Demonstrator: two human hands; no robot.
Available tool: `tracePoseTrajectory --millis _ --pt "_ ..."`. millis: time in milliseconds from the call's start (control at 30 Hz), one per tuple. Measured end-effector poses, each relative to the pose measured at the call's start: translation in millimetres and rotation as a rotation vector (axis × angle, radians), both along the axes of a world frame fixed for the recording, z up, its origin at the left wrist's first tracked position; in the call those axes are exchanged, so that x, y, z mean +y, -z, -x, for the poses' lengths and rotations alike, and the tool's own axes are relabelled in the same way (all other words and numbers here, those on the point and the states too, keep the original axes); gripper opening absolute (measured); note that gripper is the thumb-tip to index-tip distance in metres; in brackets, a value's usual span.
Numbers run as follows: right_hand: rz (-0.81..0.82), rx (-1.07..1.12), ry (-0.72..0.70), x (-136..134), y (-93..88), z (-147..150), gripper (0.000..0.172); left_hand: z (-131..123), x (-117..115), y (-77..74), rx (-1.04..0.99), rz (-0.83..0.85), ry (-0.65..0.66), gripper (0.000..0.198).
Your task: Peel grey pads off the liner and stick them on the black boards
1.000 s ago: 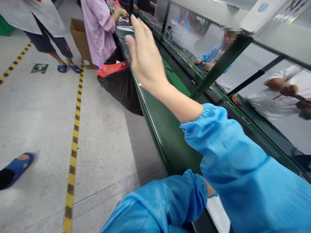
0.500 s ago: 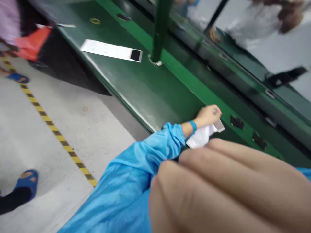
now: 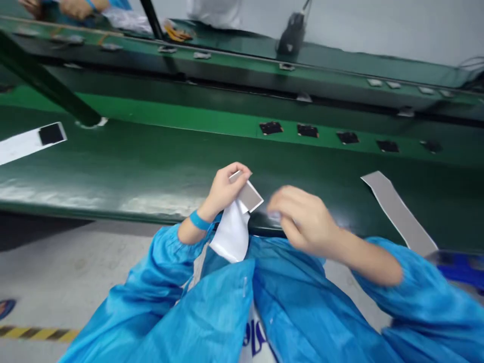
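My left hand (image 3: 229,187) is closed on a white strip with a grey rectangular patch (image 3: 250,196). The strip's loose white tail (image 3: 231,234) hangs down toward my lap. Just right of the patch, my right hand (image 3: 298,214) hovers with bent fingers, apart from the strip. Its fingertips are smeared by motion, so I cannot make out whether anything is between them. Beneath both hands lies the green bench top (image 3: 170,161).
Several small black pieces (image 3: 307,130) line the bright green ledge. A grey strip (image 3: 401,217) lies at right, and a white strip with a black square (image 3: 22,143) at left. A green post (image 3: 56,83) rises at left. Another person's hands (image 3: 77,7) show beyond the rail.
My head view has swung round to face the bench. My right hand, which filled the lower right close to the camera, is now down near my left hand. My left hand keeps hold of the strip.
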State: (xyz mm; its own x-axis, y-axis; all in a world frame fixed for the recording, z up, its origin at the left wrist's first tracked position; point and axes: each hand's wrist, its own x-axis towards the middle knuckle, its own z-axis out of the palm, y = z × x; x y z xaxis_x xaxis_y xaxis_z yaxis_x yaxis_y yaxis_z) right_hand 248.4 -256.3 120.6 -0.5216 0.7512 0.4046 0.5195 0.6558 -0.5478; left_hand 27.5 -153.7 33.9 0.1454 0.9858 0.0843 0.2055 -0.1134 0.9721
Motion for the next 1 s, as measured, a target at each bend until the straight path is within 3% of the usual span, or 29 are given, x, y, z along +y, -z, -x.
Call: tracePoseTrajectory --millis 133,267,567,733,867,1000 --pt "0.119 0.199 0.148 59 57.5 -19 0.019 -23 -26 -6.6 0.1 0.034 0.036 0.028" --pt "0.19 0.236 0.122 73 85.9 -20 0.01 -39 -29 -10.6 0.178 0.043 0.03 0.029" --pt "0.254 0.385 0.242 93 95.9 -21 0.012 -63 -7 -10.6 0.254 0.005 -0.03 0.029" --pt "0.165 0.084 0.202 108 93.0 -20 0.011 -63 -3 -17.3 0.376 0.037 -0.067 0.03" --pt "0.055 -0.083 0.146 141 106.5 -16 0.009 -53 11 -8.8 0.433 0.169 -0.202 0.034" --pt "0.14 0.156 0.075 162 120.4 -22 0.007 -54 30 -4.4 0.45 0.14 -0.177 0.041"
